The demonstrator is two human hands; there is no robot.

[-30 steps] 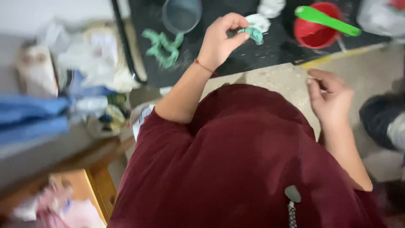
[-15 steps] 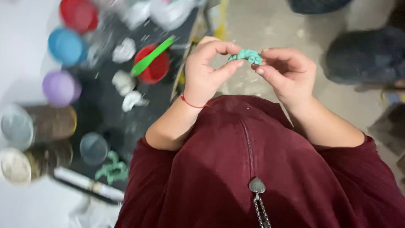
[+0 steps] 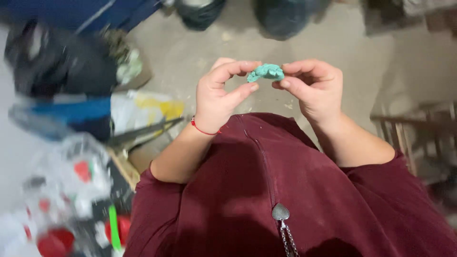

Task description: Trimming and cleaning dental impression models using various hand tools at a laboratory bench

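Observation:
A small teal lump of clay (image 3: 265,73) is pinched between both my hands, held in front of my chest over a concrete floor. My left hand (image 3: 221,93), with a thin red cord on its wrist, grips the lump's left end between thumb and forefinger. The fingertips of my right hand (image 3: 312,85) hold its right end. Below the hands I see my dark red zipped top (image 3: 281,190).
At the lower left, blurred, lie a red bowl (image 3: 52,242), a green stick-like tool (image 3: 113,227) and clear plastic wrapping (image 3: 71,171). Dark bags (image 3: 62,66) and a blue item (image 3: 71,112) sit at the left. A wooden frame (image 3: 409,138) stands at the right.
The view swung away from the dark table with coloured pots to the floor. My left hand brought the teal lump from the table and both hands now hold it.

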